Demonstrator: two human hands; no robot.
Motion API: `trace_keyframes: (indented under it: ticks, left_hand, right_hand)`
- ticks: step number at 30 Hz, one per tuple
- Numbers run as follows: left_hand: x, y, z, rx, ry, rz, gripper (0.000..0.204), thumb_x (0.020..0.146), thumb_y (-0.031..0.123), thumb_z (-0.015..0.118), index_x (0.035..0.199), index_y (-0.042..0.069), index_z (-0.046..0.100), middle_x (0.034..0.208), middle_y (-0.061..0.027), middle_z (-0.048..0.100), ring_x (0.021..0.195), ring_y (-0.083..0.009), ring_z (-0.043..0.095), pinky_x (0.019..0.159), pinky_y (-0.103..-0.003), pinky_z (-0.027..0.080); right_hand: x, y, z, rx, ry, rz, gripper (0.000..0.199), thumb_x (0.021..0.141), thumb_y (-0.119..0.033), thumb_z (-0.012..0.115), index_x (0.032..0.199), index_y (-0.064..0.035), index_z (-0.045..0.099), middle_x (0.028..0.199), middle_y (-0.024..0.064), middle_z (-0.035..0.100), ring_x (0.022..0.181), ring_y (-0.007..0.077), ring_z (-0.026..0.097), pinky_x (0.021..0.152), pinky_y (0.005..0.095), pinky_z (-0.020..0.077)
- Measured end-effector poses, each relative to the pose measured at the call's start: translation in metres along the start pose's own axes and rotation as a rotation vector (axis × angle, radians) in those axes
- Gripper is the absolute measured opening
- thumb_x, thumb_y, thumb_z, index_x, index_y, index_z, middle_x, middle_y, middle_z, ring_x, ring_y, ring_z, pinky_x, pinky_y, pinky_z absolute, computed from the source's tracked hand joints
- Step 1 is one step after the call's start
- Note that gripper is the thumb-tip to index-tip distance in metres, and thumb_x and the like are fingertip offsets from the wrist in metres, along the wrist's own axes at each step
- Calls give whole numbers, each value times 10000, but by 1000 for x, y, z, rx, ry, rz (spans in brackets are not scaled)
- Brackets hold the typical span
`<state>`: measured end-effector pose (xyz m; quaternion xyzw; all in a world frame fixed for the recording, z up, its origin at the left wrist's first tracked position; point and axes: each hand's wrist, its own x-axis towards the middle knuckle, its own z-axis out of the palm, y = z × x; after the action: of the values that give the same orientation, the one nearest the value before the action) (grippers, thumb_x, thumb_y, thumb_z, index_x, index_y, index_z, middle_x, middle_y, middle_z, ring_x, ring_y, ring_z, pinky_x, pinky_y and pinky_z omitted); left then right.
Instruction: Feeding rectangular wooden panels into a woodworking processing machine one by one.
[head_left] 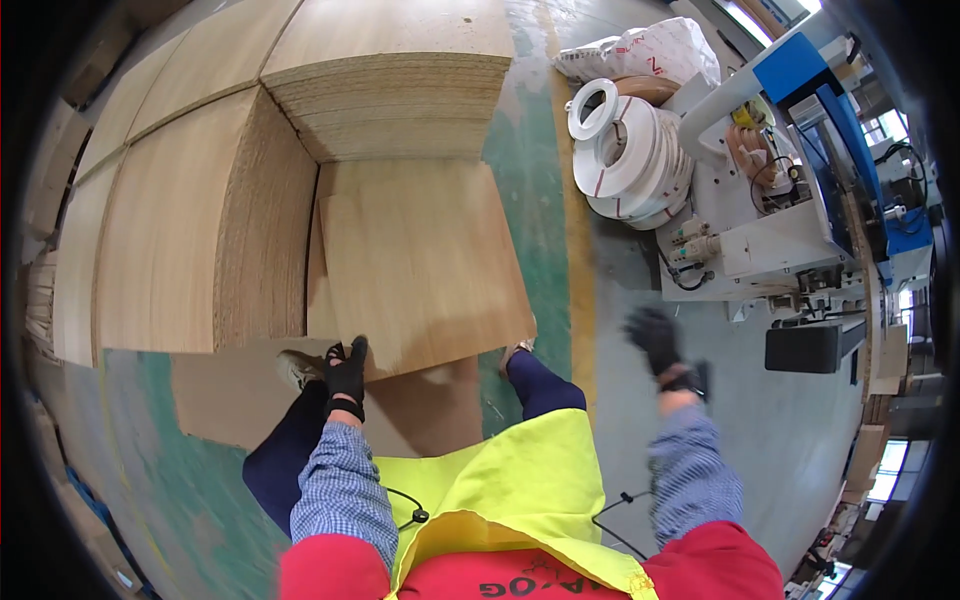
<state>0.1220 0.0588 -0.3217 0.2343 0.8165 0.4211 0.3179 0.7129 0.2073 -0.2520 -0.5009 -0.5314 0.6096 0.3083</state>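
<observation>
A square wood-grain board lies askew in front of me, turned slightly on the board beneath it. At its near left corner, my left hand in a black glove grips the edge, thumb on top, with the other fingers partly hidden. My right hand, also in a black glove, is off to the right, apart from the board and over the grey floor. Motion smears its fingers, and nothing can be made out in it.
Tall stacks of boards stand left of and behind the board. White rolls of edge banding and a machine with a black box-shaped part are at right. Brown sheet material lies by my feet.
</observation>
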Motion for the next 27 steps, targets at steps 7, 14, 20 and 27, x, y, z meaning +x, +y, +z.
trace_keyframes:
  ticks: [7, 14, 20, 27]
  left_hand:
    - [9, -15, -23, 182, -6, 101, 315, 801, 289, 701, 911, 19, 583, 937, -78, 607, 877, -186, 555, 775, -294, 443]
    - [-91, 79, -19, -397, -144, -34, 291, 832, 328, 665, 810, 43, 611, 773, -25, 603, 719, -118, 549, 626, -300, 438]
    - [-186, 115, -14, 265, -249, 963, 334, 938, 267, 456, 1068, -7, 597, 770, -119, 595, 715, -242, 552, 627, -368, 431]
    - [-263, 294, -45, 215, -301, 1584, 472, 744, 13, 588, 1207, -50, 516, 1175, -226, 547, 1046, -402, 528, 930, -430, 406]
  right_hand:
    - [85, 13, 238, -216, 36, 412, 454, 839, -424, 599, 992, -1, 535, 848, 96, 579, 689, 179, 562, 566, 344, 479]
    - [-76, -204, 210, 21, -83, 228, 371, 862, -303, 592, 1107, -30, 535, 759, -17, 554, 606, 44, 494, 476, 191, 382]
    - [-228, -339, 157, -356, 108, 84, 310, 846, -291, 630, 989, -23, 568, 647, -17, 525, 580, 57, 470, 511, 251, 383]
    - [-304, -344, 75, 824, 692, -469, 528, 890, -480, 460, 1170, -39, 545, 1042, 104, 643, 908, 236, 629, 810, 350, 490]
